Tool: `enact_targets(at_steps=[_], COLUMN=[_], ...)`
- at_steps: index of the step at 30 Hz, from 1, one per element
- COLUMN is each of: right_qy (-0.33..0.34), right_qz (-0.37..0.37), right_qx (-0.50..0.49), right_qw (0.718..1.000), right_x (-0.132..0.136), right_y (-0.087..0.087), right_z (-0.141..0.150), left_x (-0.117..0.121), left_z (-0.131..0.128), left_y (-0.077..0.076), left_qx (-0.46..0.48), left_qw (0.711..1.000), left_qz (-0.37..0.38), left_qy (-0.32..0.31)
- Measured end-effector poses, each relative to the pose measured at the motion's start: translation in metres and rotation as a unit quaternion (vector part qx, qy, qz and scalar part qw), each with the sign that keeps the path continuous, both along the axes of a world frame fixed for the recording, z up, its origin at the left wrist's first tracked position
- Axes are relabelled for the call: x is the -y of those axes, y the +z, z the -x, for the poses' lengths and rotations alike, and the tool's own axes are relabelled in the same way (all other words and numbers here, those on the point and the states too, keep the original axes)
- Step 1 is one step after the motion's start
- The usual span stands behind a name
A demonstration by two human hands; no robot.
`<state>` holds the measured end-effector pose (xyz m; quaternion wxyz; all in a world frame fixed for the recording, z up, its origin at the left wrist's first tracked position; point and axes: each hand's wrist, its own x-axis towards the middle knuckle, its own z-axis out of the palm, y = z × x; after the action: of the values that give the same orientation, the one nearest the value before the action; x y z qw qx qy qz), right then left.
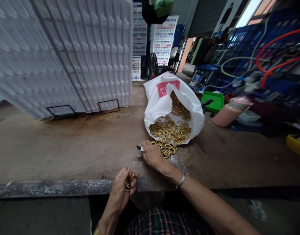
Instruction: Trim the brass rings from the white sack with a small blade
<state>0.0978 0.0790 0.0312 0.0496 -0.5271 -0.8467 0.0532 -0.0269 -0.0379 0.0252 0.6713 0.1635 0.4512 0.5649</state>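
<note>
My left hand (123,186) is closed around a few brass-coloured rings (127,185) just above the table's front edge. To its right and farther forward, my right hand (152,154) is closed on a small knife (139,148), whose dark pointed tip and white part stick out to the left. Its fingers are beside loose rings (166,149) spilled on the table, and whether they also touch a ring is hard to see. Behind them a white sack (156,107) with a red label lies on its side, mouth toward me, with many more brass-coloured rings (171,130) inside.
Ribbed translucent trays (96,58) stand upright at the left of the wooden table (91,153), by black wire stands (108,106). At the right are a green tray (213,101), a pink bottle (229,112), orange hose (262,70) and a yellow container (296,146). White crates (164,40) are stacked behind.
</note>
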Motion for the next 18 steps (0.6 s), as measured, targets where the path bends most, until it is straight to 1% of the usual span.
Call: enact_targets(at_steps=[4,7,11,15,18], right_qy=[-0.012,-0.005,0.006,-0.002,0.014], right_qz=[-0.004,0.005,0.001,0.001,-0.001], right_qx=[0.039,0.054,0.03,0.002,-0.007], right_qw=[0.999,0.999,1.0,1.0,1.0], right_x=[-0.017,-0.023,-0.021,-0.014,-0.01], right_y=[-0.009,-0.016,-0.019,-0.016,-0.013], right_z=[0.003,0.005,0.006,0.006,0.007], left_x=[-0.003,-0.006,-0.011,-0.014,-0.015], left_z=[0.001,0.005,0.012,0.016,0.015], left_y=[-0.005,-0.006,-0.006,-0.005,-0.003], left_qx=[0.042,0.099,0.193,0.259,0.274], left_qw=[0.999,0.995,0.977,0.96,0.955], left_qz=[0.002,0.016,0.072,0.068,0.074], left_qy=[0.02,0.023,0.06,0.079,0.085])
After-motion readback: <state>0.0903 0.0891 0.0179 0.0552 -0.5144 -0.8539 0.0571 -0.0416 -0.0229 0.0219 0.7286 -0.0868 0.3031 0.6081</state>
